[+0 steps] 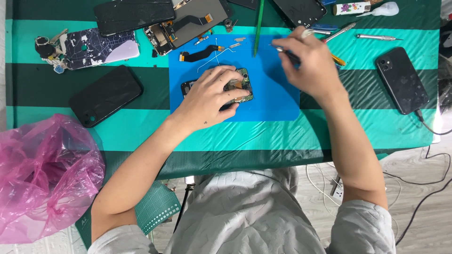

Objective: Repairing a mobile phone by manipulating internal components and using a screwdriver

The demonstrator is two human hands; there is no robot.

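Left hand (214, 94) pressed palm-down on an opened phone (238, 87) with its circuit board bared, lying mid-way on a blue work mat (278, 101). Right hand (313, 63) raised over the mat's upper right corner, fingers closed around a slim metal tool (285, 51), tip pointing left; hands apart. Orange-ended flex cable (200, 52) and small metal parts above the phone on the mat. Around, on the green striped cloth (282, 136): black phone (106, 95) left, another black phone (401, 80) right, pink plastic bag (44, 174) lower left.
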